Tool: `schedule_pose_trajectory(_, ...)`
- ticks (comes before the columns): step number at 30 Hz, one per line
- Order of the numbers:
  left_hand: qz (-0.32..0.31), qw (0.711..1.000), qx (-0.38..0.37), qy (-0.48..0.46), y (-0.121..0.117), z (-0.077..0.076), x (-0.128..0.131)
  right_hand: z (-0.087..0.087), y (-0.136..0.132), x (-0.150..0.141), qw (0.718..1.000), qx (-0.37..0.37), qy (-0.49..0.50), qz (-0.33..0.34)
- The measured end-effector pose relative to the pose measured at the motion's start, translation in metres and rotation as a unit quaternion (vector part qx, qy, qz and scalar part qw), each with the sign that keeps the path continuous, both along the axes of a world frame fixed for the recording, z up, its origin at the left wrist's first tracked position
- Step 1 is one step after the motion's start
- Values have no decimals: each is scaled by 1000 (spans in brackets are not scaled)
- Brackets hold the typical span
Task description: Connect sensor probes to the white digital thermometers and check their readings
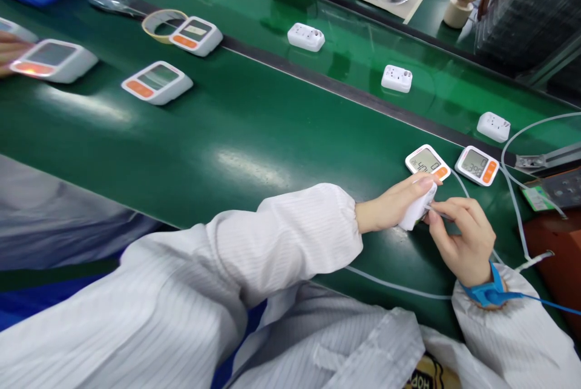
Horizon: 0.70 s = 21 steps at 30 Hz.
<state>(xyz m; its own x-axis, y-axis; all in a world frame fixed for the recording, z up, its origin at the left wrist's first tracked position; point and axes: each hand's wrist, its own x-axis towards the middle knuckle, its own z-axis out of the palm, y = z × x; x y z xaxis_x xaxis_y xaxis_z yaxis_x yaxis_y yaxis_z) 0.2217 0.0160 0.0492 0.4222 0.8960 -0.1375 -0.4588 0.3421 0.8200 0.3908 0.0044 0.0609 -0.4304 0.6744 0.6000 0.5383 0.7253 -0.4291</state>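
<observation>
White device (416, 210) sits just above the green bench (290, 147), left hand (394, 200) fingers clamped on it. Right hand (467, 238) pinches a thin grey piece (428, 207) at its edge. Looks like mid-fitting; next calls for steady alignment.

I see the left hand (402, 200) gripping a white unit (414, 215), right hand (469, 238) pinching a thin piece (429, 208) against it. Two lit meters (477, 165) just beyond, green surface (290, 141). Tape roll (147, 25) well left.
</observation>
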Motion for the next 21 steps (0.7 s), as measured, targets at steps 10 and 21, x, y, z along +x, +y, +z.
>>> schedule_pose_trajectory(10, -5, 1000, 15, 1, 0, 0, 1, 1, -1, -2, 1000, -6, 6, 2)
schedule_pose_trajectory(21, 23, 998, 31, 41, -3, -2, 3, 2, -1, -3, 999, 24, -13, 24)
